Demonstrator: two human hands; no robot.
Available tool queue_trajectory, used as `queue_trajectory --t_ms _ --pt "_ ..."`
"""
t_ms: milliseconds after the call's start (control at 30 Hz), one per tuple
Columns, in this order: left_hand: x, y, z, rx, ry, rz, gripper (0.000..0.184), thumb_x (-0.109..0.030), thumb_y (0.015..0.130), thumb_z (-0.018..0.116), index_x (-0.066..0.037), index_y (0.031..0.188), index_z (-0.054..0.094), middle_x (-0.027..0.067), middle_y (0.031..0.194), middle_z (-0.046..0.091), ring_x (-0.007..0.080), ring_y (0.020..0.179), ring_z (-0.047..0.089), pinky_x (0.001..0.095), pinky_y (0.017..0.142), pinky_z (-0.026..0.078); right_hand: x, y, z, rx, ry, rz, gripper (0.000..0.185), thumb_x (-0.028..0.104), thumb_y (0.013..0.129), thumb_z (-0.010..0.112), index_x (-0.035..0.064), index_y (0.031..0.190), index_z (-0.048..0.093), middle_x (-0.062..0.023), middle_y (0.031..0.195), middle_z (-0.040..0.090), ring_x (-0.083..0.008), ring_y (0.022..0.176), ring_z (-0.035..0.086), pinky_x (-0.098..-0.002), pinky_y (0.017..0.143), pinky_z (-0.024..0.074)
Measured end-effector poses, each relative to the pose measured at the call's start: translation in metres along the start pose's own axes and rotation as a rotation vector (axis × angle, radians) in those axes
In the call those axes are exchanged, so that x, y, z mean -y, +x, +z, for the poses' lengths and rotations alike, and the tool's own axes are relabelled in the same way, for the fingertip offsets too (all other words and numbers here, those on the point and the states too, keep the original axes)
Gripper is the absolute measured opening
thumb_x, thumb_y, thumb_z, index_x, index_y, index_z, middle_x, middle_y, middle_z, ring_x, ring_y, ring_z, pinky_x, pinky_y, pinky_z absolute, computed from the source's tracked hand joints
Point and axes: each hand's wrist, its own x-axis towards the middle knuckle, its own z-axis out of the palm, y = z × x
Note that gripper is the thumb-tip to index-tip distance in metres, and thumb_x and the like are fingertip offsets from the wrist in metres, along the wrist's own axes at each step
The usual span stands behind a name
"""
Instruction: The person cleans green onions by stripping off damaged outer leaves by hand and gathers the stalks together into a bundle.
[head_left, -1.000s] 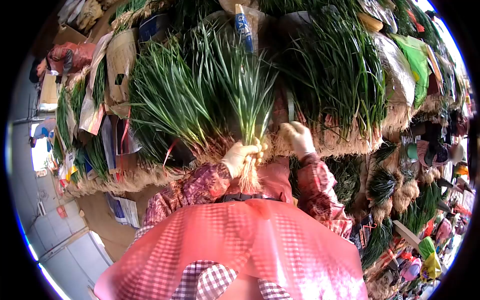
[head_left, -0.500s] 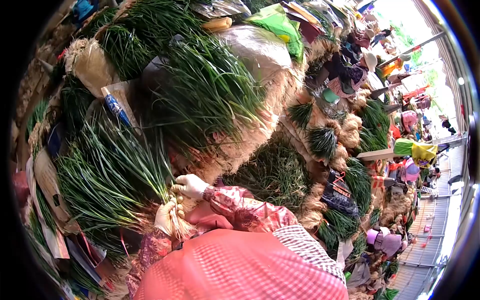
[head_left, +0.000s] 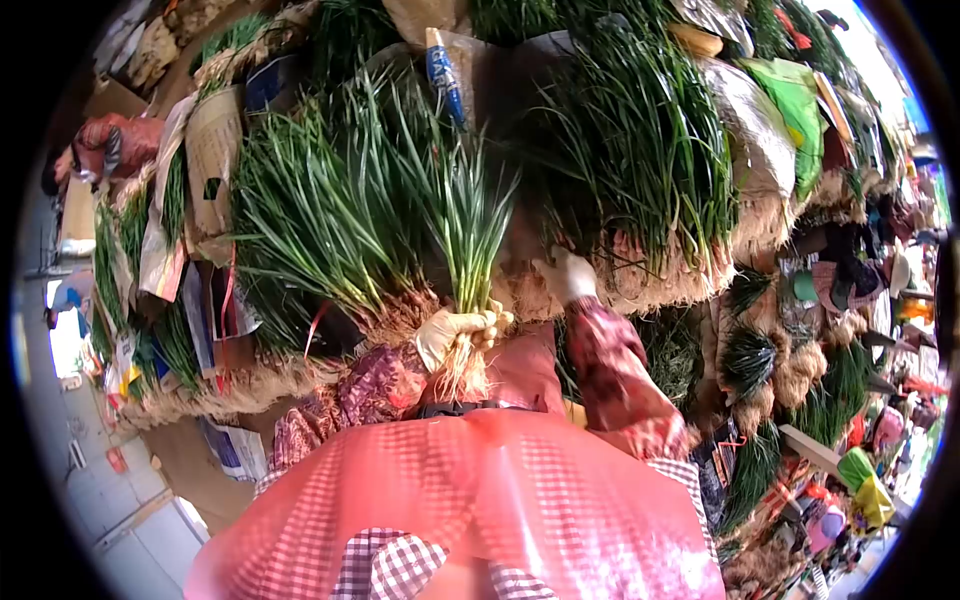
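Note:
My left hand [head_left: 458, 333], in a pale glove, is wrapped round a small bunch of green-leaved plants [head_left: 468, 240], leaves upward, with pale roots hanging below the fingers. Left of it a larger bunch [head_left: 330, 215] leans with its reddish bases beside my wrist. My right hand [head_left: 568, 275], also gloved, reaches to the lower left edge of a big pile of similar plants [head_left: 650, 150]. Its fingertips are in shadow among the roots, and whether they hold anything is hidden.
A blue and white packet [head_left: 445, 78] stands behind the bunches. Green plastic [head_left: 790, 110] lies over the pile at right. At far left another person [head_left: 115, 145] bends over. More people and root bundles [head_left: 795, 375] are at right.
The view swung right and came back. My right hand, which was at the small bunch in my left hand half a second ago, is now apart from it at the big pile.

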Motion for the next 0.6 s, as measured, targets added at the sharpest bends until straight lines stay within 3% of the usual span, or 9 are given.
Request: queue_trajectory --t_ms 33,100,167,267,333,433,500,567,600 --pt "0.003 0.005 -0.002 0.021 0.023 0.049 0.023 -0.001 0.088 0.057 0.002 0.110 0.059 0.0166 0.114 0.062 0.0160 0.079 0.063 0.0257 0.066 0.054 0.003 0.015 0.017 -0.037 -0.090 -0.039 0.034 0.031 0.084 0.067 0.0020 0.102 0.062 -0.0135 0.066 0.064 -0.0276 0.058 0.063 -0.0362 0.054 0.0515" --pt "-0.004 -0.001 0.028 -0.153 -0.037 0.168 0.015 0.001 0.085 0.058 -0.002 0.100 0.063 0.0116 0.109 0.064 0.0132 0.074 0.061 0.0230 0.068 0.053 0.009 0.018 0.009 0.226 0.569 0.233 0.032 0.026 0.083 0.069 0.0003 0.101 0.061 -0.0107 0.063 0.062 -0.0206 0.052 0.059 -0.0335 0.046 0.0466" --pt "0.000 0.011 0.015 -0.189 0.047 0.219 0.020 -0.002 0.087 0.059 -0.001 0.106 0.061 0.0096 0.107 0.064 0.0127 0.077 0.062 0.0213 0.062 0.053 0.031 0.003 -0.024 0.359 1.129 0.443 0.023 0.016 0.082 0.071 -0.0013 0.093 0.061 -0.0046 0.061 0.057 -0.0093 0.044 0.048 -0.0274 0.037 0.0372" --pt "0.006 0.018 0.017 -0.211 0.110 0.151 0.018 -0.007 0.086 0.063 -0.006 0.104 0.063 -0.0002 0.079 0.060 0.0059 0.058 0.055 0.0176 0.043 0.042 0.049 -0.036 -0.038 0.465 1.327 0.383 0.021 0.019 0.084 0.070 0.0011 0.093 0.063 -0.0017 0.064 0.059 -0.0082 0.049 0.051 -0.0223 0.042 0.0391" --pt "0.005 0.019 0.030 -0.227 0.078 0.058 0.017 -0.007 0.085 0.065 -0.007 0.102 0.063 -0.0007 0.074 0.059 0.0046 0.053 0.053 0.0139 0.039 0.036 0.058 -0.048 -0.047 0.521 1.248 0.422 0.018 0.015 0.084 0.070 0.0004 0.093 0.065 -0.0002 0.071 0.062 -0.0060 0.057 0.054 -0.0207 0.050 0.0426" --pt "0.024 0.036 0.018 -0.239 -0.025 0.183 0.018 -0.001 0.084 0.062 -0.005 0.102 0.062 0.0085 0.092 0.066 0.0144 0.075 0.064 0.0258 0.057 0.054 0.052 -0.049 -0.041 0.596 1.389 0.407 0.028 0.020 0.090 0.063 0.0001 0.110 0.061 -0.0038 0.081 0.065 -0.0065 0.058 0.055 -0.0210 0.053 0.0460" --pt "0.014 0.027 0.017 -0.181 -0.023 0.166 0.017 0.001 0.085 0.059 -0.005 0.100 0.062 0.0116 0.102 0.066 0.0188 0.088 0.065 0.0338 0.071 0.057 0.006 -0.030 -0.006 0.474 0.906 0.131 0.032 0.021 0.093 0.056 0.0027 0.120 0.055 -0.0087 0.087 0.068 -0.0110 0.061 0.060 -0.0252 0.057 0.0510" --pt "0.004 0.013 0.017 -0.078 -0.084 0.140 0.020 0.000 0.087 0.057 -0.008 0.105 0.059 0.0110 0.114 0.061 0.0172 0.090 0.064 0.0347 0.076 0.056 -0.025 -0.009 -0.005 0.221 0.311 0.256 0.040 0.020 0.088 0.061 0.0116 0.127 0.053 -0.0155 0.101 0.067 -0.0231 0.081 0.068 -0.0335 0.070 0.0558" --pt "0.002 0.008 0.012 -0.024 -0.140 0.138 0.021 0.000 0.087 0.056 -0.008 0.106 0.058 0.0111 0.116 0.061 0.0171 0.090 0.064 0.0353 0.076 0.056 -0.027 -0.008 -0.023 0.116 0.317 0.260 0.035 0.019 0.090 0.058 0.0104 0.124 0.055 -0.0161 0.098 0.068 -0.0250 0.080 0.068 -0.0347 0.070 0.0556"
